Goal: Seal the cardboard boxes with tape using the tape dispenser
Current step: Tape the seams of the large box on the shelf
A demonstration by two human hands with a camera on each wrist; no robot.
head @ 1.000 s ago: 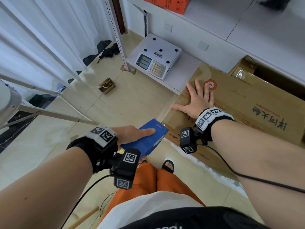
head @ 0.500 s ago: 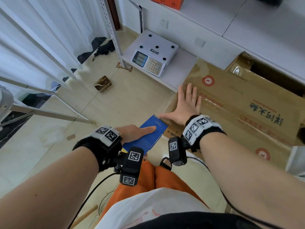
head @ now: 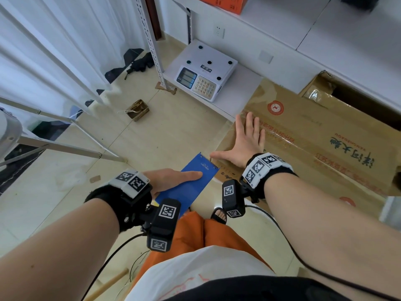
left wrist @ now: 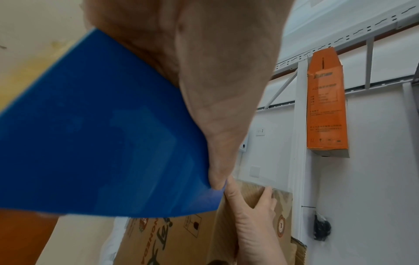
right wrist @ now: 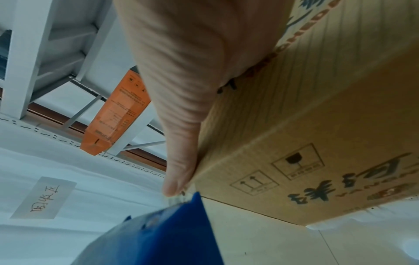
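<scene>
My left hand [head: 171, 179] grips the blue tape dispenser [head: 191, 183], index finger stretched along its top plate. The dispenser's front edge sits at the near left corner of the big brown cardboard box [head: 325, 131]. My right hand [head: 245, 140] lies flat and open on the box top near that corner, fingers spread over a strip of clear tape [head: 282, 135]. In the left wrist view the dispenser [left wrist: 102, 134] fills the frame, with the right hand [left wrist: 251, 215] on the box [left wrist: 181, 242]. The right wrist view shows my thumb [right wrist: 179, 161] along the box edge [right wrist: 306, 125]. The tape roll is hidden.
A white weighing scale [head: 206, 72] sits on a low white shelf [head: 245, 88] just beyond the box. Another open carton [head: 347, 94] stands behind it. A small basket [head: 137, 109] and metal rack legs [head: 65, 146] lie to the left on the tiled floor.
My right hand has slid along the box top from beside the red round logo toward the near left corner. The left hand and dispenser stay at that corner.
</scene>
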